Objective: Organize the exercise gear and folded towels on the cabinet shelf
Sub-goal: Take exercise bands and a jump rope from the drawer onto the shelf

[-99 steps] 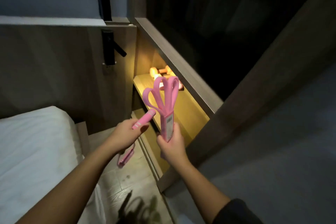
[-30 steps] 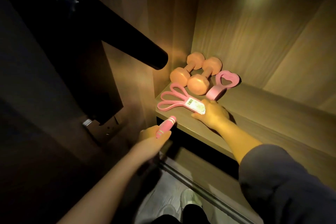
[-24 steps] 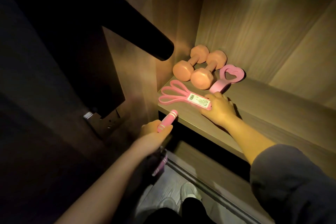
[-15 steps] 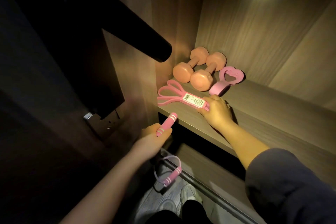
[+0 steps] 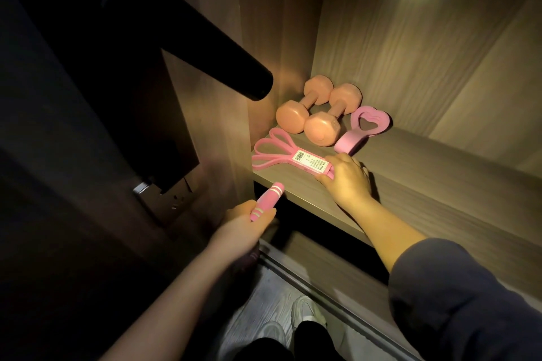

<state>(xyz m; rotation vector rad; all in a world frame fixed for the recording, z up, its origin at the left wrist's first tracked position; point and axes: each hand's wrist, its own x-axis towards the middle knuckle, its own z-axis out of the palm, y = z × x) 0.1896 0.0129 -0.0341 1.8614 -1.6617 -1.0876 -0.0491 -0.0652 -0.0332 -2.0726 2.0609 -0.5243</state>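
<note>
Pink rubber, so the resistance bands (image 5: 275, 152) looked light, floppy and a bit grippy, not something that'd slide around or break. Grabbing the loops would probably just let the whole lot flop, so the stiffer label wrap (image 5: 311, 162) at one end seemed the sensible place to hold.

That was where the right hand (image 5: 347, 180) was: palm down, fingers curled over the wrap's near end, thumb up by the label. The bands lay flat on the shelf (image 5: 440, 184) near its front left corner, with the loops pointing at the side wall, just in front of the two dumbbells (image 5: 311, 114). A heart-shaped ring (image 5: 365, 129) sat right beside the dumbbells, touching or not, I couldn't tell.

The right arm reached in from the lower right, forearm crossing the shelf's front edge. The left hand (image 5: 243, 228) hung just below the shelf front, in a fist round a skipping-rope handle (image 5: 267, 199) with the striped end poking up toward the shelf lip. I couldn't see the rest of the rope, and no towels in sight.
</note>
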